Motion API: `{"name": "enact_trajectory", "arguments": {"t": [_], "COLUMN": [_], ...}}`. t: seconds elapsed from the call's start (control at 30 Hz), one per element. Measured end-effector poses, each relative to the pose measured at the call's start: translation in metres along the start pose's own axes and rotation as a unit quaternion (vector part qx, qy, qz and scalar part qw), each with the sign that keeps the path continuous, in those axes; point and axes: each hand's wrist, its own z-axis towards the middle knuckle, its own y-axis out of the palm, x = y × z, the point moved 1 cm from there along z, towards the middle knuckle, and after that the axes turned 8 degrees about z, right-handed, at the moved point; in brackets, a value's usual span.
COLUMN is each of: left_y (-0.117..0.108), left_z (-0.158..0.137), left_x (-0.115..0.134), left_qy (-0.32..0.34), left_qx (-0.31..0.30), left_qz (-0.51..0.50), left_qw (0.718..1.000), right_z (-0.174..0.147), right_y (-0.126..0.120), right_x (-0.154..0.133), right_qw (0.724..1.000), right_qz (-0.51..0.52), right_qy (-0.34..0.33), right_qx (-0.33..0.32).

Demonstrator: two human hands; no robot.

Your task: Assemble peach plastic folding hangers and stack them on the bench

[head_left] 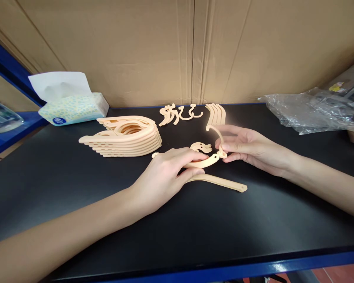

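My left hand (168,173) is closed around a cream plastic hanger arm (208,161), whose holed end points right. Between the fingers of my right hand (244,147) is a curved cream hanger hook (216,131), its base close to that holed end; I cannot tell whether they touch. Another long hanger arm (224,182) lies on the table under my left fingers. Just behind my left hand rests a small curved piece with holes (201,147). A stack of folded cream hangers (126,137) stands to the left.
Several loose hooks (179,114) and a row of curved arms (216,114) lie at the back of the black table (177,232). A tissue pack (75,108) sits back left, clear plastic bags (303,110) back right. Cardboard (141,51) stands behind.
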Motion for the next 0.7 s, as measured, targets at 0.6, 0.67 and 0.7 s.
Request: {"name": "enact_trajectory", "arguments": {"t": [0.6,0.67,0.7], "left_y": [0.0005,0.0011,0.0013], "left_z": [-0.0001,-0.0011,-0.0015], "left_x": [0.0003,0.0005,0.0008], "left_qy": [0.047,0.053,0.056], "left_qx": [0.012,0.016,0.016], "left_qz": [0.023,0.037,0.042], "left_qw": [0.999,0.998,0.997], "right_z": [-0.0030,-0.0043,-0.0051], "right_y": [0.0051,0.0051,0.0051], "right_x": [-0.0023,-0.0028,-0.0028], "right_qw": [0.996,0.995,0.994], "right_qz": [-0.063,-0.078,-0.083], "right_qy": [-0.054,-0.063,-0.066], "right_qx": [0.022,0.027,0.028]}}
